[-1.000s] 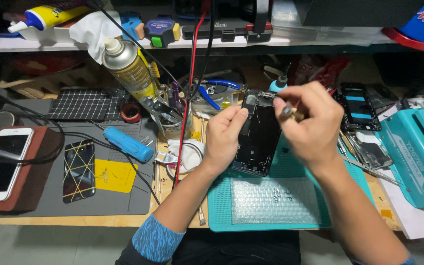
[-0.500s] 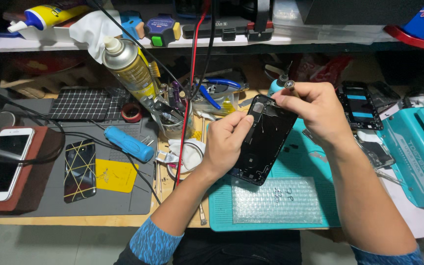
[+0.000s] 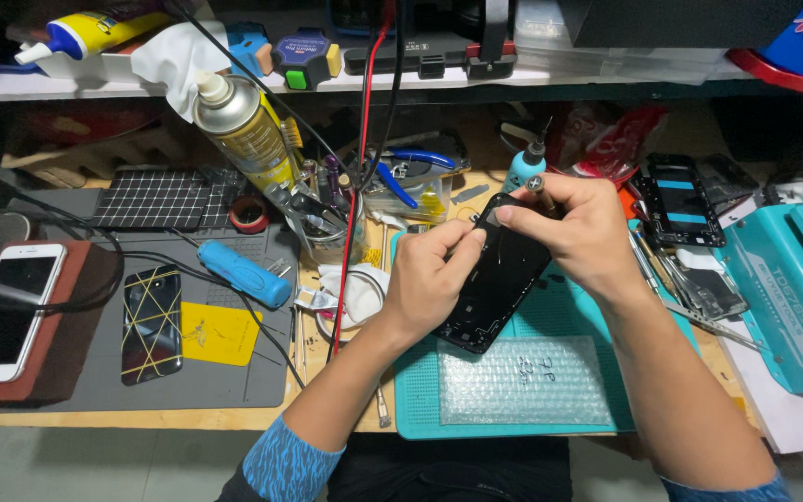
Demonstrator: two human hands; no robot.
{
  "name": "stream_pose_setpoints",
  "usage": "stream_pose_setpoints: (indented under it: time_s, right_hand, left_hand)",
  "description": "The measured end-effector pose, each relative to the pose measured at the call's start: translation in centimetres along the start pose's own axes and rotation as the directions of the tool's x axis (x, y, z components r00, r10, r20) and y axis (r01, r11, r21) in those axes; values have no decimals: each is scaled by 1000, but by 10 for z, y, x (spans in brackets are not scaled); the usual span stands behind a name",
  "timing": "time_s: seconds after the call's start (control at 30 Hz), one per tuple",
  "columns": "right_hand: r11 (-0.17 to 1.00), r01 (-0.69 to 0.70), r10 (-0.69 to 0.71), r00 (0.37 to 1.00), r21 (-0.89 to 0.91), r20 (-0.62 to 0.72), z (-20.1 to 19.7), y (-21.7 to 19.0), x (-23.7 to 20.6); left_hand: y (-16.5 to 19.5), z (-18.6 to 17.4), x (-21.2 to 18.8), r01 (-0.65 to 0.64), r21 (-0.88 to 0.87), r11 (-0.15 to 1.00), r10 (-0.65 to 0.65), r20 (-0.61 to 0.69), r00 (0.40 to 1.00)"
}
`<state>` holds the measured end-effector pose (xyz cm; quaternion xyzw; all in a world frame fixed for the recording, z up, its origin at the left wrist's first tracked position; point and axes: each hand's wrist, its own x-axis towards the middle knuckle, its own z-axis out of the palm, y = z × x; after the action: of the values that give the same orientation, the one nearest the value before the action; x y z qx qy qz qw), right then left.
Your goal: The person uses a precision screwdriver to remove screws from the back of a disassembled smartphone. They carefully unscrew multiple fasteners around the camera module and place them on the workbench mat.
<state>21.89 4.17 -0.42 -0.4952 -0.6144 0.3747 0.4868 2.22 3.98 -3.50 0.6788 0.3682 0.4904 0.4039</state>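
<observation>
Crowded wooden surface [image 3: 234, 418] under a low shelf; open room only over the teal mat [image 3: 420, 409], by the near edge. Black phone frame [image 3: 499, 279], glossy, tilted, raised above that mat. Left hand [image 3: 429, 284] pinching its left side; right hand [image 3: 578, 228] gripping its top corner and a small screwdriver [image 3: 533, 183]. Bubble wrap [image 3: 522, 381] below; spray can [image 3: 239, 130] well left.

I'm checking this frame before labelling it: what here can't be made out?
- Head view: the black phone frame is partly covered by the left hand and right hand.
- The tip of the small screwdriver is hidden by the right-hand fingers.
- The teal machine is cut off at the right edge.
</observation>
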Motion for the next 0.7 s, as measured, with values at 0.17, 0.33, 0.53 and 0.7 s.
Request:
stream_pose_setpoints:
  time_s: [0.17, 0.33, 0.53, 0.7]
  right_hand:
    - [998, 68, -68, 997, -5, -43, 3, 0, -3]
    - [978, 156, -161, 987, -140, -24, 1, -6, -7]
    - [991, 126, -128, 991, -53, -39, 4, -3, -6]
    - [988, 154, -154, 986, -6, -68, 5, 3, -6]
  left_hand:
    - [5, 0, 0, -2, 5, 1000, 2, -4, 1000]
    - [9, -3, 0, 1, 13, 1000, -1, 1, 1000]
    - [11, -3, 1, 5, 32, 999, -5, 2, 1000]
    - [12, -3, 1, 28, 19, 999, -29, 15, 999]
